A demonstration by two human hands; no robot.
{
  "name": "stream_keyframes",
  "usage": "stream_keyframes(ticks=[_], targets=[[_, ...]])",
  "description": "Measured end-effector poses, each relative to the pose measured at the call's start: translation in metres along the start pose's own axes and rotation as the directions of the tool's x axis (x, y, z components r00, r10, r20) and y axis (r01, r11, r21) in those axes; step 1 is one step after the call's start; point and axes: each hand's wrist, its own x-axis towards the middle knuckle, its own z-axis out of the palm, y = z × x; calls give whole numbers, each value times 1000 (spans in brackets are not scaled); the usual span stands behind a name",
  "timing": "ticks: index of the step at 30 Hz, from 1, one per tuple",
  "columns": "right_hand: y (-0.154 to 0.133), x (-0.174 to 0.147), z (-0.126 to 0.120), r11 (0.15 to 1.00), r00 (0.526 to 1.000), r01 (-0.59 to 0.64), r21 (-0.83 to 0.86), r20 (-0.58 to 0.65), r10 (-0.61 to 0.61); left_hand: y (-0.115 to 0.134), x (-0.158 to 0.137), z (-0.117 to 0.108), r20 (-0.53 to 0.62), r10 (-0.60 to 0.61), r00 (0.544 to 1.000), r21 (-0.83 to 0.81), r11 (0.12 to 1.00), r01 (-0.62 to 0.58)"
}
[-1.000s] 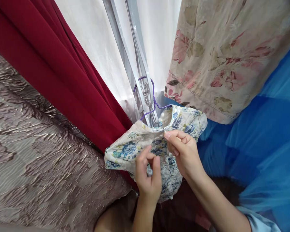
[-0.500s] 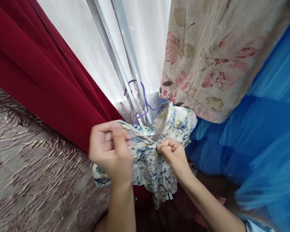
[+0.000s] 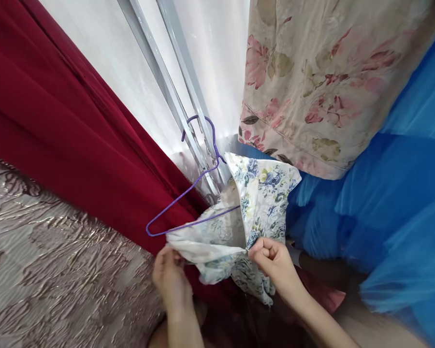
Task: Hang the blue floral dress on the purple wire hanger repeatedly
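A white floral garment (image 3: pixel 266 191) with blue and yellow flowers hangs partly on a purple hanger (image 3: pixel 183 194). Its right shoulder still covers one arm of the hanger, while the hanger's left arm is bare. My left hand (image 3: pixel 172 278) is closed on the garment's loose left edge, below the bare hanger end; its fingertips are partly hidden. With closed fingers, my right hand (image 3: pixel 273 261) pinches the front of the garment at the bottom of the neck opening. The hanger's hook loops around a grey metal rail.
Two grey metal rails (image 3: pixel 163 63) run down in front of a white curtain (image 3: pixel 217 53). Dark red fabric (image 3: pixel 76 125) drapes on the left beside a textured wall (image 3: pixel 68 270). A beige floral cloth (image 3: pixel 304 92) and blue tulle (image 3: pixel 395 217) hang at the right.
The garment's left shoulder has come off the hanger, baring its left arm. My left hand has moved down with that edge; my right hand has shifted slightly down, still pinching the front.
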Motion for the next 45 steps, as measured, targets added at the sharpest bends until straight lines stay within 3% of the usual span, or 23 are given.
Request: stream_keyframes(ticks=[4, 6, 8, 9, 11, 13, 17, 22, 25, 31, 33, 35, 38, 40, 43, 45], targets=[[11, 2, -11, 996, 1000, -4, -84, -27, 2, -21, -50, 28, 241, -62, 968, 149, 989, 26], [15, 0, -17, 971, 983, 103, -218, -130, -133, -15, -71, 44, 344, -35, 938, 206, 978, -40], [16, -4, -23, 887, 916, 256, -384, -197, -350, -3, -86, 60, 446, 15, 895, 211, 970, -122], [14, -6, -25, 835, 883, 329, -441, -169, -438, 4, -92, 67, 495, 44, 868, 193, 968, -160], [8, -12, -26, 781, 866, 434, -448, -33, -500, 17, -98, 80, 578, 103, 809, 132, 967, -217], [-1, -16, -26, 810, 888, 449, -377, 86, -452, 28, -102, 88, 611, 148, 778, 73, 968, -241], [-14, -14, -24, 896, 943, 322, -305, 183, -277, 40, -106, 92, 630, 171, 757, 52, 964, -261], [-12, -7, -27, 924, 942, 147, -352, 336, -22, 35, -109, 87, 675, 85, 733, 189, 940, -283], [-9, -6, -32, 936, 939, 107, -335, 344, 16, 28, -108, 86, 731, 16, 683, 221, 940, -259], [-9, -2, -45, 945, 965, 56, -323, 260, 32, 14, -106, 102, 845, -30, 534, 205, 940, -271], [-9, -2, -51, 944, 971, 53, -325, 237, 27, 6, -103, 109, 860, -23, 509, 182, 947, -265], [-10, -5, -57, 951, 976, 19, -308, 213, 50, -4, -100, 112, 855, -31, 517, 175, 957, -233], [-19, -13, -68, 959, 978, -95, -268, 155, 140, -22, -100, 100, 815, -75, 575, 211, 962, -173], [-30, -19, -74, 963, 976, -134, -236, 136, 169, -37, -106, 81, 777, -168, 607, 277, 957, -90], [-53, -25, -78, 970, 972, -142, -198, 158, 175, -60, -120, 42, 721, -388, 574, 403, 909, 107], [-68, -27, -79, 970, 973, -154, -186, 142, 181, -74, -127, 13, 691, -463, 555, 452, 876, 168]])
